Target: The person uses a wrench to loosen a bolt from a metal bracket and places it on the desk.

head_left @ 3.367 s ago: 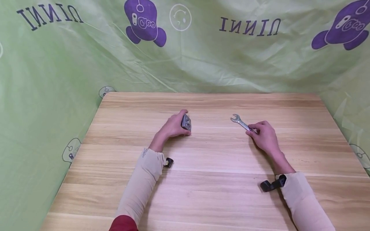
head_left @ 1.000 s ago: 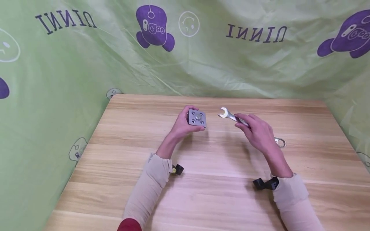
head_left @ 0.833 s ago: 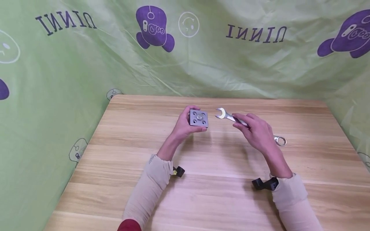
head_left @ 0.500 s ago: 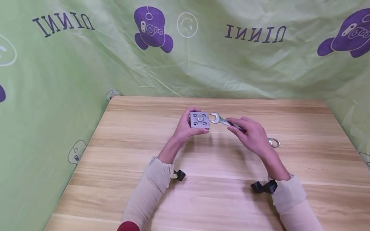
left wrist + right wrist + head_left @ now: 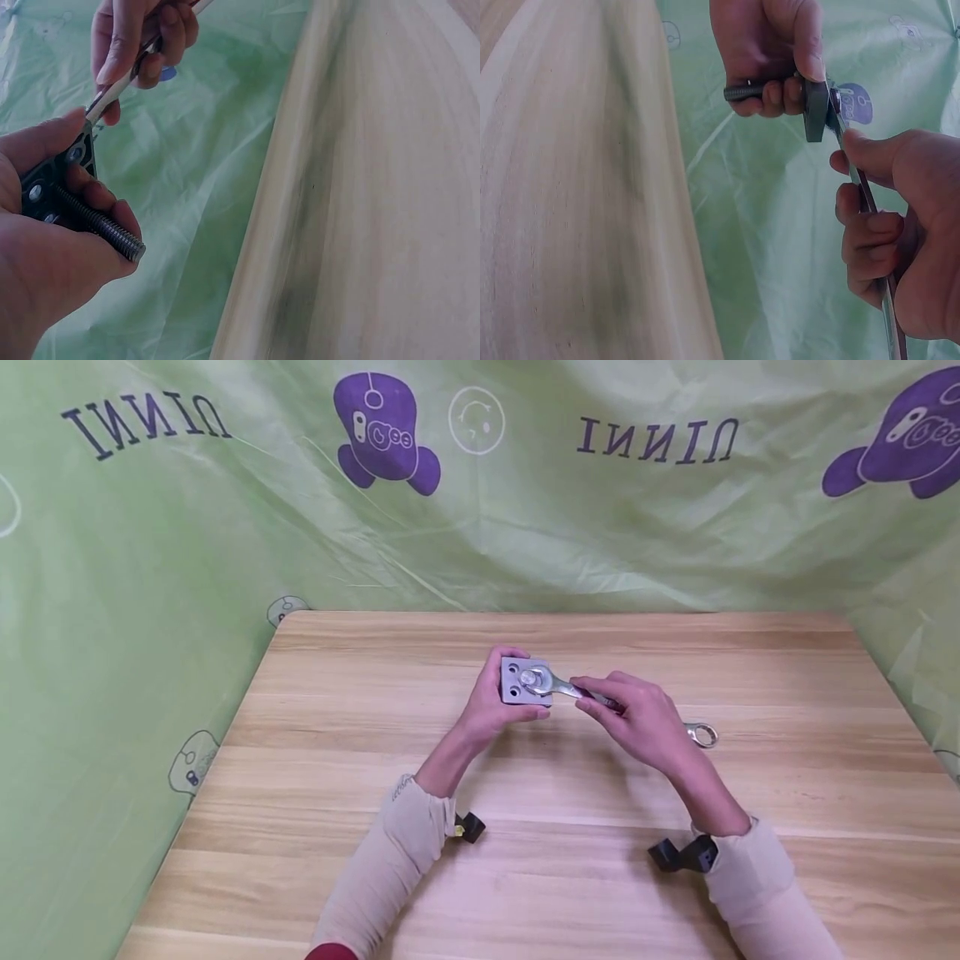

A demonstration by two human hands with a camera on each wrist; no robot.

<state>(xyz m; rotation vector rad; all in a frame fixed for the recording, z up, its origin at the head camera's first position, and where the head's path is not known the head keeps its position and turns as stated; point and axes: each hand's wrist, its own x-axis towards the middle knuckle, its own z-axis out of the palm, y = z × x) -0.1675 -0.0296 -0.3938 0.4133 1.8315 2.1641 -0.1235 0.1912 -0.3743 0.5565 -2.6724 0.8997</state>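
Note:
My left hand (image 5: 483, 708) holds a square grey metal plate (image 5: 507, 681) by its edges, raised above the table. Several holes pierce the plate. Through its centre runs a hex bolt, its head (image 5: 531, 679) facing right and its threaded shank (image 5: 120, 234) jutting out behind, with my left fingers curled around it. A combination wrench (image 5: 561, 687) is gripped mid-handle by my right hand (image 5: 641, 718). The wrench's open end lies against the plate face, its prongs around the bolt head, and its ring end (image 5: 703, 735) pokes out past my right hand.
A wood-grain table (image 5: 570, 893) stretches beneath both hands. Green printed cloth (image 5: 525, 543) hangs behind it and along both sides. Black camera mounts (image 5: 682, 856) sit on both wrists, over beige sleeves.
The wrench has come left from beside the plate onto the bolt head. Earlier the plate was lower and edge-on; my left hand has lifted it, turned its face up and shifted it right.

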